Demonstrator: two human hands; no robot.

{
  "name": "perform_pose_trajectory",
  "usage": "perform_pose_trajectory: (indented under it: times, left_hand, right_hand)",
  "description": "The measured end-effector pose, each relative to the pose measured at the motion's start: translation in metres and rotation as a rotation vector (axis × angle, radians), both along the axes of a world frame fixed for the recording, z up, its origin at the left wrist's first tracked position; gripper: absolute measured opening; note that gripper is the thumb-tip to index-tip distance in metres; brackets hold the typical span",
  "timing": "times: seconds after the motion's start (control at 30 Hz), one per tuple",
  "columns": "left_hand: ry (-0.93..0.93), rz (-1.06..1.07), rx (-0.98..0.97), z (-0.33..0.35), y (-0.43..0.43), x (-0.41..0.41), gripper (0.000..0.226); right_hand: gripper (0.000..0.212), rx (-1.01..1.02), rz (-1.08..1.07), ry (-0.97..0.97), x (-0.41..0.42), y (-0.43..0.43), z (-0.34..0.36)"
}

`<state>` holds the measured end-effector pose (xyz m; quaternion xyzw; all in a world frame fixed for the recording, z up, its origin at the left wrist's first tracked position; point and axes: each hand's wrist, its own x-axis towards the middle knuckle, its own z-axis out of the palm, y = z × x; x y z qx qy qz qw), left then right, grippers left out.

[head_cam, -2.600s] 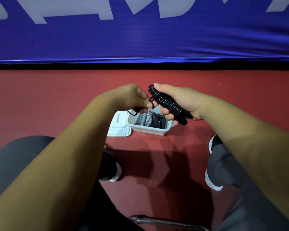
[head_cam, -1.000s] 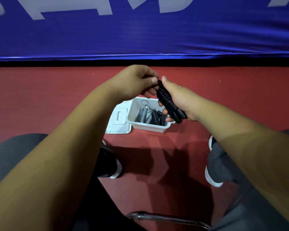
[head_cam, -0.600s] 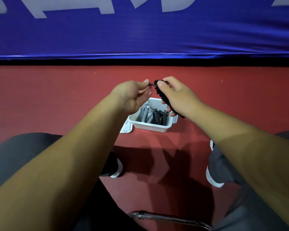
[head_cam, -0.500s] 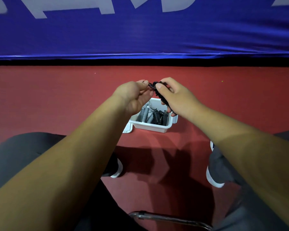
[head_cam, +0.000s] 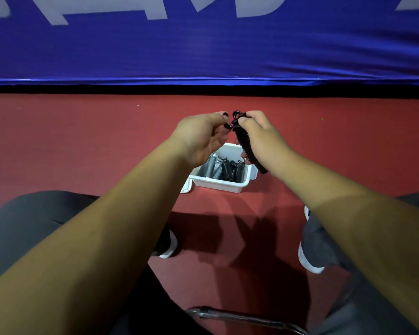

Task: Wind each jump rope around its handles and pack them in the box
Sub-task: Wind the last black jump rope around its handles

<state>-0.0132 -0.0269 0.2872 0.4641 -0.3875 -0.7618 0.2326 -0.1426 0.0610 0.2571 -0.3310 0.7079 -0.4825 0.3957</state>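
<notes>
Currently: both hands are held up in front of the person, above the box (head_cam: 219, 186), which stands on the red floor (head_cam: 82, 146).

Right hand (head_cam: 264, 141): fingers are curled round a black jump rope (head_cam: 246, 144), wound into a tight coil about its handles. The bundle runs tilted, upper end away from the person, lower end poking out beneath the palm over the box's right rim.

Left hand (head_cam: 203, 139): thumb and forefinger pinch the loose end of the cord (head_cam: 236, 116) at the top of the bundle, where it forms a small loop. The other fingers are folded in. The two hands are nearly touching at the fingertips.

Box: white, open, rectangular. Inside lie several ropes already wound, grey ones (head_cam: 211, 168) to the left and black ones (head_cam: 228, 169) to the right, packed side by side; exact count cannot be told. A white lid (head_cam: 186, 187) lies on the floor touching the box's left side, mostly hidden by the left forearm.

Surroundings: blue banner (head_cam: 203, 52) with pale lettering along the far edge of the floor. Dark trousers and two white-soled shoes (head_cam: 168, 249) flank the box on the near side. A metal chair tube (head_cam: 240, 317) shows at the bottom edge.
</notes>
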Motion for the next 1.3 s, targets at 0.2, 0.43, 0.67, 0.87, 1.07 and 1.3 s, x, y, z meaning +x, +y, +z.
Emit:
perform_pose_trajectory:
  times: [0.2,0.43,0.67,0.87,1.07,1.3]
  left_hand:
    - [-0.045,-0.084,-0.122,0.005,-0.002,0.000,0.019]
    - [-0.119,-0.214,-0.177,0.010,-0.011,0.007,0.030]
    - [-0.087,-0.347,-0.088,0.019,-0.022,0.018,0.029]
    - [-0.087,-0.448,-0.046,0.026,-0.028,0.030,0.026]
    - [-0.077,-0.499,0.032,0.030,-0.030,0.035,0.026]
    - [-0.025,-0.494,0.079,0.029,-0.031,0.039,0.034]
  right_hand:
    - [0.017,-0.018,0.034,-0.086,-0.004,0.001,0.001]
    - [0.028,-0.004,0.069,-0.128,0.000,0.002,0.000]
    - [0.048,0.006,0.094,-0.151,-0.002,0.002,0.002]
    - [0.046,0.048,0.172,-0.192,-0.003,0.007,0.007]
    - [0.042,0.061,0.235,-0.268,-0.001,0.012,0.015]
    - [0.033,0.035,0.245,-0.175,-0.003,0.010,0.018]
